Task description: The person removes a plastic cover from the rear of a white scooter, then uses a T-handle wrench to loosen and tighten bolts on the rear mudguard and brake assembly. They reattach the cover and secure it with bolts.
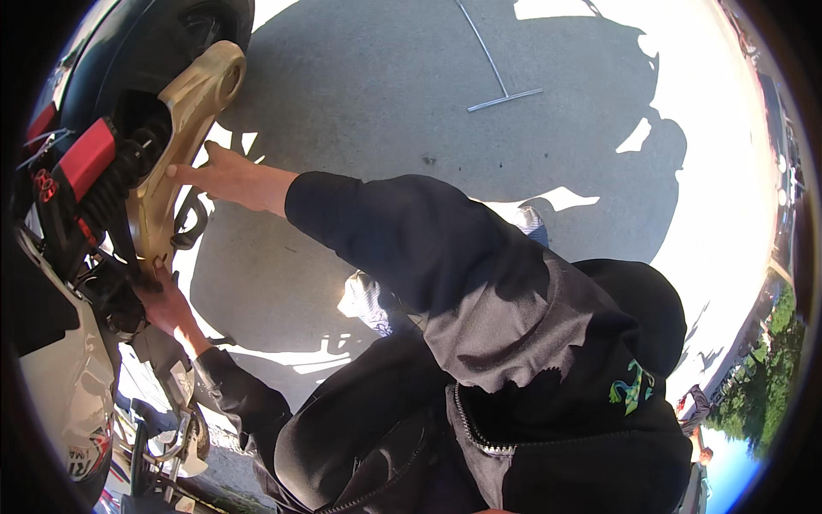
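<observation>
Blk jacket [574, 411] nearest, gold swingarm [184, 137] touching R hand [221, 174], btm at L hand [167, 304].

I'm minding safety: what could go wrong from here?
The left hand is at the near end of the gold part, close to dark pieces, and might get pinched. The right hand, bare, touches it farther up and could slip. A T-shaped tool lies on the ground, where someone might trip.

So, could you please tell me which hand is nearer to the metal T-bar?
Right. The right hand is left of the metal T-bar, lower in the picture; the left hand is farther off, down-left.
</observation>
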The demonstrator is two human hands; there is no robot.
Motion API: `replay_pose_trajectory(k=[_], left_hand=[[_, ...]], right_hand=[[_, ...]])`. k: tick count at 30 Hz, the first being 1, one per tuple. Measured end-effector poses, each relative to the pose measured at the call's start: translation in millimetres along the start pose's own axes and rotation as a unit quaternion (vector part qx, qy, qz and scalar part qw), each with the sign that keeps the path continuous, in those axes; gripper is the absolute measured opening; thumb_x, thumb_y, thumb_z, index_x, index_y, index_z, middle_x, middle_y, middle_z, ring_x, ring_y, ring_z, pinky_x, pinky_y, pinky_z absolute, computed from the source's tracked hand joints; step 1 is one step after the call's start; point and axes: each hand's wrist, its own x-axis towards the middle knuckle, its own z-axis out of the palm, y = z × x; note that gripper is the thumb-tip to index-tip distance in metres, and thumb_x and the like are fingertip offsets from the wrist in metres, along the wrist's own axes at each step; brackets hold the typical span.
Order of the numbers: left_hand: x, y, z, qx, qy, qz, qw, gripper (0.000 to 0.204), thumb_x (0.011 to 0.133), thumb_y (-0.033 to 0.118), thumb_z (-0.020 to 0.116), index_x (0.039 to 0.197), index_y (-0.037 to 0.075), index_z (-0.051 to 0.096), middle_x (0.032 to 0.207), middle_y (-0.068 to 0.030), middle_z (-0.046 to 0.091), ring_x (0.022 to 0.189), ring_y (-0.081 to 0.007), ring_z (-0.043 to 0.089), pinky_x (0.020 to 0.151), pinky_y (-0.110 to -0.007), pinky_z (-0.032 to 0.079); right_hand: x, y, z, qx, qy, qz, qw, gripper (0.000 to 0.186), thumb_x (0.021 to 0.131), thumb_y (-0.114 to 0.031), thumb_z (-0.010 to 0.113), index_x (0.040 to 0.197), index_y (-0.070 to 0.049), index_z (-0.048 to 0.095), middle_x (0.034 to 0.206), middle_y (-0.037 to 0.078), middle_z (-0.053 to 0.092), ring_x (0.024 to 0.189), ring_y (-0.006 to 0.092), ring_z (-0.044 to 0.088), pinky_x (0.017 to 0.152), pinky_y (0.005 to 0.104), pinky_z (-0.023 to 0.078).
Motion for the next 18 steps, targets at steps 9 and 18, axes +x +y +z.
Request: replay_pose_trajectory(k=[9, 18], left_hand=[[9.7, -1.7, -2.8, 0.060, -0.060, -0.003, 0.996, 0.091, 0.092, 0.074, 0.056, 0.144, -0.001, 0.051, 0.129, -0.0279, 0.066, 0.118, -0.0470, 0.063, 0.099, -0.050, 0.051], [29.4, -45.8, 6.0, 0.070, -0.096, -0.015, 0.993, 0.094, 0.094, 0.077, 0.049, 0.143, -0.003, 0.048, 0.133, -0.0309, 0.062, 0.123, -0.0513, 0.057, 0.101, -0.053, 0.047]], right_hand=[[-139.2, 16.8, -270.4, -0.494, 0.279, 0.016, 0.823, 0.034, 0.100, -0.024, 0.061, 0.121, 0.000, 0.071, 0.107, 0.017, 0.076, 0.099, 0.0310, 0.073, 0.086, 0.0418, 0.057], [-182.8, -7.8, -297.2, -0.758, -0.160, 0.076, 0.627, 0.042, 0.090, -0.030, 0.074, 0.116, -0.002, 0.056, 0.097, 0.019, 0.073, 0.094, 0.0383, 0.071, 0.078, 0.0481, 0.056]])
